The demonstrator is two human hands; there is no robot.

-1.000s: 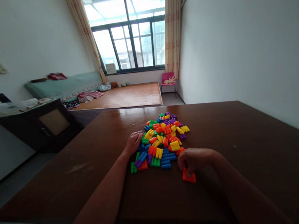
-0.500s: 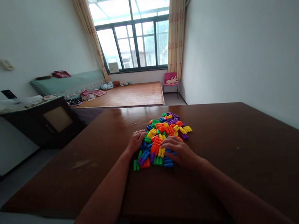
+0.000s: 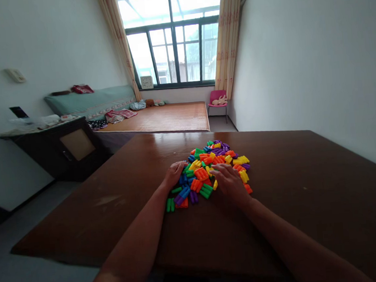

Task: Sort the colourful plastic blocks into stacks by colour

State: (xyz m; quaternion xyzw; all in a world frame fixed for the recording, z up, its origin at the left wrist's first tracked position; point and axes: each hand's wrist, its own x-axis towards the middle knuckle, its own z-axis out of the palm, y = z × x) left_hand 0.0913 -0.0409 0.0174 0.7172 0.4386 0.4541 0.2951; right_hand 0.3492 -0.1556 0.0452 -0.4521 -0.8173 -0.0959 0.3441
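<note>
A heap of plastic toy building blocks in orange, yellow, green, blue and purple lies on the brown table. My left hand rests against the heap's left edge, its fingers stretched toward the blocks and holding none that I can see. Over the right side of the heap lies my right hand, palm down with fingers spread; it covers some blocks. Near the front edge of the heap are a green block, a purple block and another green block.
Beyond the table stands a bed with a woven mat. A dark cabinet is at the left, with a phone and plastic bags on top. A pink chair holding a soft toy stands below the window.
My right hand has shifted slightly forward over the heap. Orange and yellow blocks now show on its right, and the blue blocks beside it are out of sight. My left hand stays put.
</note>
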